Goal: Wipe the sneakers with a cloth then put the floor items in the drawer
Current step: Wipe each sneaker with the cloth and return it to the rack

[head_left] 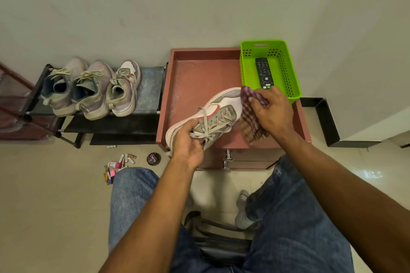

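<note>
A white and grey sneaker (218,109) with pale laces is held over the reddish cabinet top (195,75). My left hand (187,142) grips it at the heel and lace end. My right hand (271,108) holds a checked purple cloth (251,117) against the sneaker's toe side. Three more sneakers (93,88) stand on the black shoe rack (146,88) to the left. On the floor lie several batteries and small coloured items (119,165) and a round polish tin (153,158). The drawer front with its metal handle (227,159) sits below the cabinet top and looks closed.
A green plastic basket (286,66) with a black remote (264,73) stands at the cabinet's back right corner. My knees in jeans (131,193) and a socked foot (243,210) are in front of the cabinet. A dark red frame (13,104) stands far left.
</note>
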